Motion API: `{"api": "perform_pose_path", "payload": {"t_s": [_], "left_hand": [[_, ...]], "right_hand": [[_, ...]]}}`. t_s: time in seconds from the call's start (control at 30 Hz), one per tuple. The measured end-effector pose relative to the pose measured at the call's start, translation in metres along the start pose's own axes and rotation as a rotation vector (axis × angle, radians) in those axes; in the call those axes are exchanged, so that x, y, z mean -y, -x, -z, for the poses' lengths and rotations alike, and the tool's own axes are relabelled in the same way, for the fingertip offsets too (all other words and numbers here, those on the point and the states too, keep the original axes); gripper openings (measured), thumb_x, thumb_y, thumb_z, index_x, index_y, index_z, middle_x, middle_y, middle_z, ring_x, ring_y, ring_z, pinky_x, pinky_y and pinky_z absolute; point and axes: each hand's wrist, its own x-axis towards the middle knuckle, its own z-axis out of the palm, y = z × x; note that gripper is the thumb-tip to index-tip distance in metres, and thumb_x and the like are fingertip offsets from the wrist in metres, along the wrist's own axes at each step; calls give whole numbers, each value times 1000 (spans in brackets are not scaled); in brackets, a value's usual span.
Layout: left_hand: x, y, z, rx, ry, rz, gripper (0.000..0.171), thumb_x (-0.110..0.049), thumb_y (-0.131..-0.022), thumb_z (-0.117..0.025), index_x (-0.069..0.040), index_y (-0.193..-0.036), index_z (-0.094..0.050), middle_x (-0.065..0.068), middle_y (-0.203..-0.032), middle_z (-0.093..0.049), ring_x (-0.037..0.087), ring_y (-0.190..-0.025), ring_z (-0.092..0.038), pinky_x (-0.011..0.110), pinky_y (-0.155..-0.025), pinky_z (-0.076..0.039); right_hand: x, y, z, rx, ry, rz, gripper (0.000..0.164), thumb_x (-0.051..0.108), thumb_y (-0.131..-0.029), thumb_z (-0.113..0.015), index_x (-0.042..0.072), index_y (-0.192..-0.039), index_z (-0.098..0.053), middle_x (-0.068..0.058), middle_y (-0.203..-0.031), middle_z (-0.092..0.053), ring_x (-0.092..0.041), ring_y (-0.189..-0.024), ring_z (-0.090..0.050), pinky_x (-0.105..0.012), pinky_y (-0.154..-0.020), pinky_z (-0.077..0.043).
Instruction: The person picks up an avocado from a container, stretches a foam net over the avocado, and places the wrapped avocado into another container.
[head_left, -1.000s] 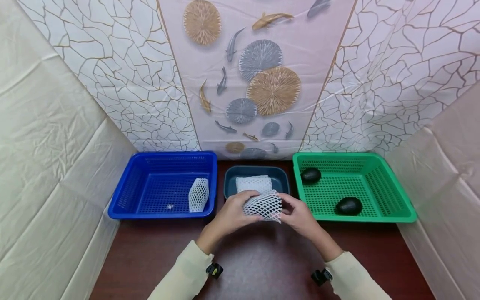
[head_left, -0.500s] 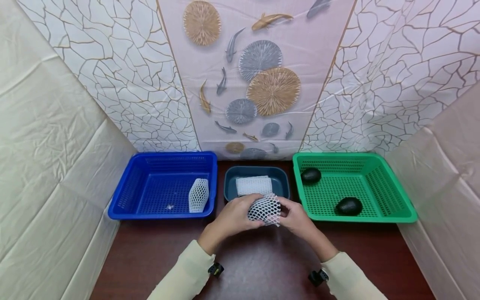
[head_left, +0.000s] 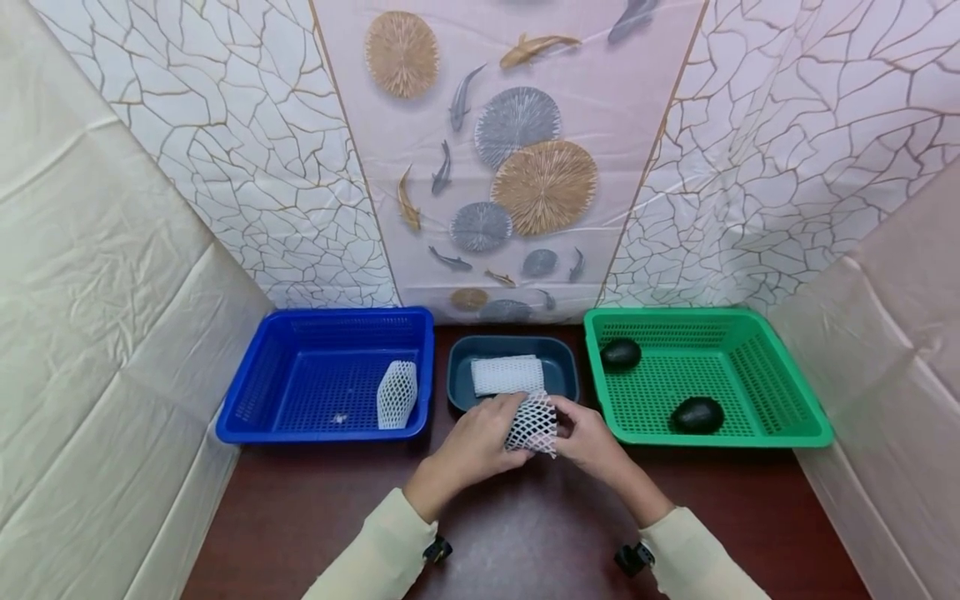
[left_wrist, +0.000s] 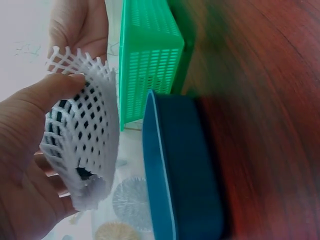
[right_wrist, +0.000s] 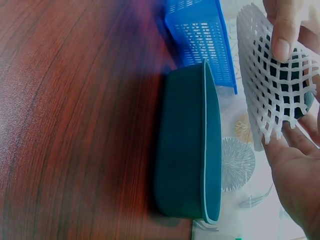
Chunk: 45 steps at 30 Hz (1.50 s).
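Above the table's middle, both hands hold a white foam net sleeve (head_left: 533,423) with a dark avocado (right_wrist: 306,102) showing through its mesh. My left hand (head_left: 480,443) grips the sleeve from the left, its thumb pressed on the netting in the left wrist view. At the sleeve's open right end, my right hand (head_left: 588,440) holds the edge with curled fingers; some fingertips are hidden behind the mesh. Just beyond the hands, a dark teal tray (head_left: 567,367) contains flat white foam sleeves (head_left: 507,375).
On the left, a blue basket (head_left: 300,433) has one net-wrapped piece (head_left: 397,395) lying in it. The green basket (head_left: 787,440) at right contains two dark avocados, one at the back left (head_left: 621,354) and another near the front (head_left: 697,415). Patterned cloth (head_left: 517,208) hangs behind.
The sleeve has come slightly nearer and lower, and my left hand has moved right, covering more of it. My right hand stays at its open end. The baskets' contents are unchanged.
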Motion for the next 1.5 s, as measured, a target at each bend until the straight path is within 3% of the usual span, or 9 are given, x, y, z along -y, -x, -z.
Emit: {"api": "perform_pose_path", "payload": {"t_s": [0.23, 0.37, 0.57, 0.73, 0.97, 1.2, 1.5], "left_hand": [[2, 2, -8, 13, 75, 60, 84, -41, -82, -82, -10, -151, -44, 9, -128, -59, 19, -109, -61, 35, -90, -56], [7, 2, -7, 12, 76, 99, 81, -39, -82, -81, -10, -149, -46, 9, -122, -54, 16, -98, -58, 32, -81, -57], [17, 1, 0, -31, 51, 133, 77, -37, -81, -82, -11, -144, -48, 10, -125, -52, 18, -99, -60, 36, -81, -59], [27, 3, 9, -84, 42, 170, 77, -38, -81, -83, -10, -143, -48, 10, -128, -53, 21, -104, -63, 40, -87, -59], [43, 9, 27, -198, 62, 213, 78, -36, -79, -85, -8, -143, -50, 10, -127, -57, 24, -107, -64, 43, -91, -58], [65, 13, 50, -289, 60, 262, 77, -30, -77, -86, -6, -141, -51, 14, -122, -57, 29, -101, -64, 47, -83, -58], [97, 23, 77, -307, -18, 386, 80, -39, -80, -85, -6, -143, -49, 18, -125, -58, 35, -102, -64, 54, -80, -57]], "right_hand": [[-1, 1, 1, 34, 85, 32, 46, 5, -94, -73, 6, -138, -61, -14, -126, -70, -18, -108, -68, -26, -83, -59], [2, 0, 2, 23, 137, 102, 43, 4, -97, -69, 8, -138, -60, -13, -130, -67, -26, -111, -69, -35, -87, -60], [3, -1, 6, -63, 299, 235, 42, 13, -100, -68, 13, -141, -60, -6, -141, -62, -23, -123, -64, -44, -92, -58], [6, -4, 6, -101, 392, 281, 43, 18, -100, -69, 11, -142, -59, -4, -149, -56, -22, -135, -56, -45, -95, -56], [12, -13, 0, -57, 431, 322, 46, 18, -99, -69, 10, -143, -57, -6, -153, -52, -25, -140, -52, -48, -106, -51], [16, -27, -13, 4, 530, 392, 45, 18, -99, -69, 12, -143, -58, -6, -154, -51, -24, -141, -50, -48, -110, -47], [28, -47, -45, 154, 608, 550, 45, 17, -100, -66, 10, -144, -58, -10, -156, -49, -23, -142, -49, -42, -114, -44]]}}
